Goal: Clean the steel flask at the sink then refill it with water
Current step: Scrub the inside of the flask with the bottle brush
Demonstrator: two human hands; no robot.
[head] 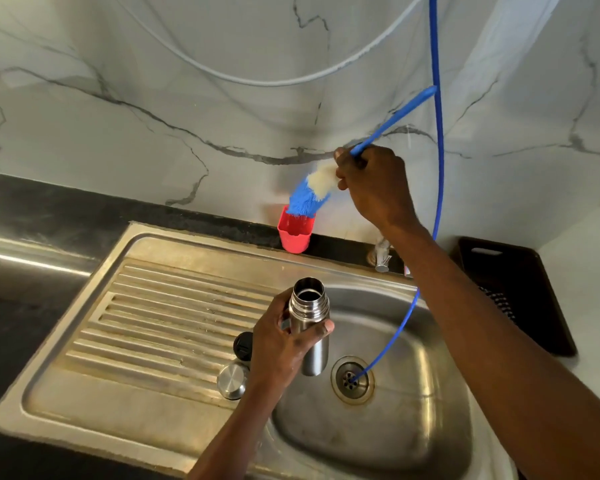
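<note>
Our left hand (pixel 281 344) is wrapped around the open steel flask (pixel 309 327), upright over the sink basin (pixel 413 410). At one o'clock, our right hand (pixel 374 183) is clenched on the bottle brush (pixel 309 192) over the red cup (pixel 294 233). We should steady the flask and feed the bristles straight down its mouth.

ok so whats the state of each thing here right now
steel flask: open, upright, held in left hand over sink basin
blue and white bottle brush: held in right hand, bristles at red cup
steel cap: off, on drainboard
black stopper: off, on drainboard
blue hose: end in drain
</note>
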